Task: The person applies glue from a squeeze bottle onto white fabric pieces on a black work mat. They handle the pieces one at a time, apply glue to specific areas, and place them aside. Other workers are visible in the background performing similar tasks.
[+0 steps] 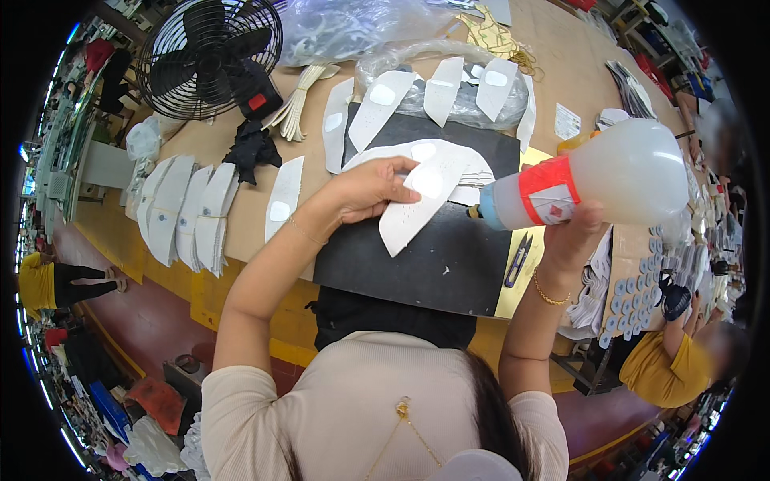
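Observation:
My left hand (pixel 370 191) pinches a white perforated cut piece (pixel 407 223) between thumb and fingers, above a black board (pixel 385 272). An oval white patch lies on that piece near my thumb. My right hand (pixel 573 240) is wrapped round a cloudy squeeze bottle (pixel 638 172) with a red band. The bottle lies tilted on its side, its dark nozzle (pixel 474 212) pointing left, close to the held piece but apart from it. Behind the held piece a fanned stack of white pieces (pixel 479 172) rests on the board. Several similar pieces (pixel 382 100) with patches lie along its far edge.
A black fan (pixel 210 60) stands far left, near a black cloth (pixel 255 151). Tied bundles of white pieces (pixel 172 210) lie at left. Thread snips (pixel 517 260) rest right of the board. Plastic bags (pixel 337 28) lie at the back. A person in yellow (pixel 666 365) is at right.

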Motion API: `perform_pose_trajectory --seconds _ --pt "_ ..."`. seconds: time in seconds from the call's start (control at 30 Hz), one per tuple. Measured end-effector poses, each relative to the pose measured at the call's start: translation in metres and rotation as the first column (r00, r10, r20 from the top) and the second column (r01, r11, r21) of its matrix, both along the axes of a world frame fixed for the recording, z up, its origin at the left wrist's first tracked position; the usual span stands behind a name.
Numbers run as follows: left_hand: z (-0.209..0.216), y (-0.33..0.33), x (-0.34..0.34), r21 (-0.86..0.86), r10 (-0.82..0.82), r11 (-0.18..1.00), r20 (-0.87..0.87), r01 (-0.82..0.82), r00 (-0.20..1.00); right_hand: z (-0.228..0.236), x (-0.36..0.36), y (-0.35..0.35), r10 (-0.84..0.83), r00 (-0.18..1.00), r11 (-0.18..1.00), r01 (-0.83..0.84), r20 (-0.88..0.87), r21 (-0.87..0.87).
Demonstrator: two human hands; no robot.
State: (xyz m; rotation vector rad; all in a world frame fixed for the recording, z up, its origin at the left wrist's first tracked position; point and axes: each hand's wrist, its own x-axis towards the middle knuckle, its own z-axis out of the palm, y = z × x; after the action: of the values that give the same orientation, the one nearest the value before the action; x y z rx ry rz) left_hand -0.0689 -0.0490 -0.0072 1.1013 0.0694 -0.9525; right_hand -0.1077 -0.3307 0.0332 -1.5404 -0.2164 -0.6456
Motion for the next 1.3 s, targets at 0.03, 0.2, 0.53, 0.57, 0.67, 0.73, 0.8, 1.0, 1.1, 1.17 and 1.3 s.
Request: perform_pose_trajectory --seconds 0.03,0.2,0.53,0.57,0.67,0.73,0.8,1.0,1.1,1.17,1.3 --pt "0.003 -0.002 -0.003 -0.045 0.001 0.999 -0.034 -0.003 0.999 0.000 -0.002 0.004 -0.016 1.000 1.000 0.016 -0.009 -0.026" --pt "0.029 -0.010 -0.025 -0.153 -0.088 0.985 -0.045 0.081 0.995 0.010 -0.007 0.022 -0.023 0.999 0.998 0.021 -0.026 -0.058" --pt "0.062 -0.017 -0.039 -0.105 -0.200 0.974 0.011 0.200 0.980 0.044 -0.014 0.031 -0.010 0.994 0.975 0.033 0.105 -0.218" --pt "0.064 -0.016 -0.039 -0.097 -0.193 0.976 0.015 0.193 0.981 0.046 -0.016 0.030 -0.014 0.995 0.968 0.038 0.101 -0.246" --pt "0.070 -0.017 -0.040 -0.108 -0.190 0.976 0.013 0.191 0.982 0.050 -0.020 0.028 -0.007 0.996 0.962 0.032 0.093 -0.270" --pt "0.069 -0.019 -0.041 -0.114 -0.211 0.971 0.021 0.212 0.977 0.044 -0.017 0.028 0.011 0.995 0.977 0.010 0.100 -0.212" --pt "0.070 -0.021 -0.040 -0.125 -0.233 0.964 0.013 0.232 0.972 0.046 -0.018 0.028 0.017 0.992 0.976 0.010 0.125 -0.217" --pt "0.077 -0.024 -0.041 -0.142 -0.247 0.959 0.004 0.245 0.969 0.062 -0.018 0.037 0.098 0.984 0.980 -0.068 0.152 -0.189" --pt "0.080 -0.026 -0.040 -0.143 -0.250 0.958 0.020 0.250 0.968 0.064 -0.017 0.036 0.091 0.977 0.966 -0.039 0.193 -0.258" --pt "0.089 -0.028 -0.041 -0.129 -0.240 0.963 0.007 0.238 0.971 0.066 -0.014 0.033 0.092 0.973 0.944 -0.017 0.212 -0.330" --pt "0.077 -0.029 -0.037 -0.080 -0.265 0.960 0.039 0.268 0.963 0.071 -0.011 0.040 0.120 0.977 0.961 -0.069 0.177 -0.266"
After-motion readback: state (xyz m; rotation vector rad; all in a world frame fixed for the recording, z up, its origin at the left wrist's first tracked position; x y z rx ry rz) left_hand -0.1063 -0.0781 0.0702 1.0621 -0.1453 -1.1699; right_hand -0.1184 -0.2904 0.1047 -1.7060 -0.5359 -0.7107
